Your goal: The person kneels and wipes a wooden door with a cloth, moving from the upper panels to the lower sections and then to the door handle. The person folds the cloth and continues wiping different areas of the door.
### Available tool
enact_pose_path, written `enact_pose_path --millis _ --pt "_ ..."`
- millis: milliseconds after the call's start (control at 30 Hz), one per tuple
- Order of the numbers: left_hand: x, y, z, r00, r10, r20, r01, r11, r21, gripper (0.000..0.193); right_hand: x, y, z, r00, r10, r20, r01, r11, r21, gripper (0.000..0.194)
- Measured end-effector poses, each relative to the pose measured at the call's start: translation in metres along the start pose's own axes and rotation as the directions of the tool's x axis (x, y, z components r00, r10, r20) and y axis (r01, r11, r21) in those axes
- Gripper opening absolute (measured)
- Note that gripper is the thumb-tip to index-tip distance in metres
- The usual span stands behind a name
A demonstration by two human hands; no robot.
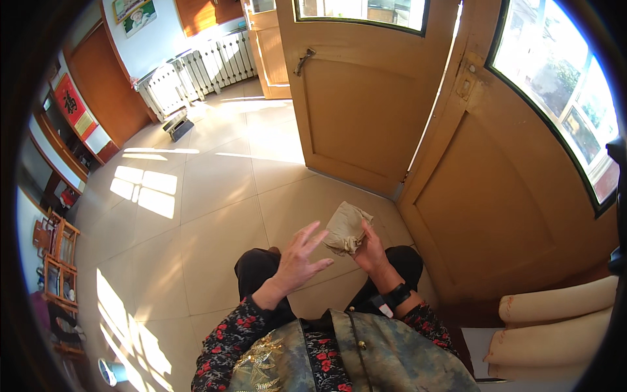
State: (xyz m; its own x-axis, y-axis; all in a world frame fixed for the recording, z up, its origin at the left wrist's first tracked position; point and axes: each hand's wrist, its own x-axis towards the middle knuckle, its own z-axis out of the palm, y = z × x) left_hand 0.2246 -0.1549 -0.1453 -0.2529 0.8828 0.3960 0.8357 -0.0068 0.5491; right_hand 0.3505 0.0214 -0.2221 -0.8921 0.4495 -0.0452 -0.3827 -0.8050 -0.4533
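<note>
A folded beige cloth, crumpled at its lower end, is in my right hand. The fingers hold it along its right edge, in front of my right knee. My left hand is just left of the cloth, its fingers spread and nothing in them. Whether the left fingertips touch the cloth I cannot tell. A dark band with a watch-like face is around my right wrist. Both hands are above my lap and dark trousers.
A wooden door stands ajar ahead, beside a glazed wooden panel. Rolled cream padding lies at lower right. A small stool is near the white radiator. On the left are wooden shelves, a bucket and a person.
</note>
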Motion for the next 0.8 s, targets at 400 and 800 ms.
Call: enact_pose_path --millis 400,800 --pt "-0.007 -0.053 0.071 0.976 -0.208 0.068 0.218 0.954 -0.208 0.052 0.010 0.024 -0.009 0.986 0.147 -0.077 -0.156 0.979 -0.135 0.047" --pt "-0.012 -0.092 0.053 0.791 -0.515 0.331 0.208 -0.282 -0.937 0.043 0.017 0.036 -0.021 0.988 0.023 -0.155 -0.043 0.991 -0.127 0.040"
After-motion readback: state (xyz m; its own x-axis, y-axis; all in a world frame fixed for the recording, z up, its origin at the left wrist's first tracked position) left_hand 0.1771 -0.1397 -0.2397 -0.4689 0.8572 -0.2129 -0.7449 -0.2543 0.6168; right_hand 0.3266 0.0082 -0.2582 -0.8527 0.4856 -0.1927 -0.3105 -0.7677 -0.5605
